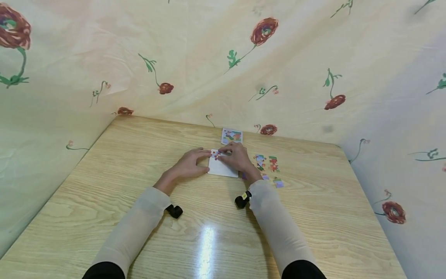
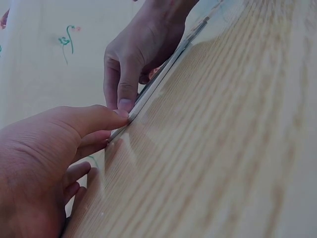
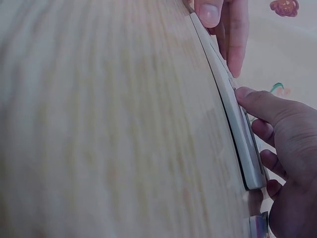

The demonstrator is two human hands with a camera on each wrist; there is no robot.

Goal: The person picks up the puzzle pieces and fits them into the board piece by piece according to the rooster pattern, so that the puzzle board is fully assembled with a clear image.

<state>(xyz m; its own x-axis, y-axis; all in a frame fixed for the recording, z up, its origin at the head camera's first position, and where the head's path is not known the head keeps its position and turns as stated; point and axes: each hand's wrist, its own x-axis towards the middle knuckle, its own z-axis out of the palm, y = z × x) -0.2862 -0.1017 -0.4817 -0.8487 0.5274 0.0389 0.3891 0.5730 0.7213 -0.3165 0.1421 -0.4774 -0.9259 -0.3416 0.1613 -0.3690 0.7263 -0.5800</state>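
A white square puzzle board (image 1: 223, 169) lies flat on the wooden table, with colourful puzzle pieces (image 1: 215, 154) at its upper left corner. My left hand (image 1: 191, 163) rests against the board's left side, thumb near the lower edge and fingers extended by the upper corner. From the right, my right hand (image 1: 237, 157) reaches over the board and pinches a small puzzle piece at that same corner, its fingers largely hiding it. Seen edge-on in the right wrist view, the board (image 3: 228, 106) has the right thumb (image 3: 257, 104) touching its top.
Behind the board lies a picture card (image 1: 232, 136). To the right are several loose puzzle pieces (image 1: 273, 164), some partly hidden by the right wrist. A floral curtain (image 1: 195, 58) hangs along the table's back edge. Black wrist cameras (image 1: 174, 211) sit under both sleeves.
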